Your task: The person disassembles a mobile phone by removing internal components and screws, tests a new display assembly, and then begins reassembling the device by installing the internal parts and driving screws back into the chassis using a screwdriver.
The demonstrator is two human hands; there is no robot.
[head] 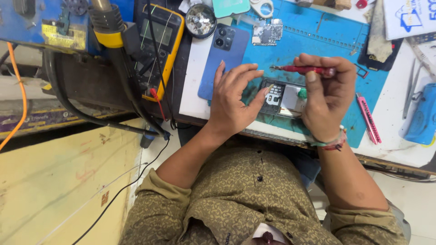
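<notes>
An opened phone (282,99) lies on the blue work mat (318,41), its inner parts showing. My left hand (236,97) rests flat on the mat at the phone's left end, fingers spread and touching its edge. My right hand (328,93) is above the phone's right end, closed around a red-handled screwdriver (304,69) held level with its tip pointing left. A blue phone back cover (222,56) lies just beyond my left hand.
A yellow multimeter (159,45) with leads stands at the left, next to a black hose and a hot-air tool. A small circuit board (267,33), a round tin of parts (200,20), pink cutter (369,119), tweezers (410,88) and a blue case (422,115) lie around.
</notes>
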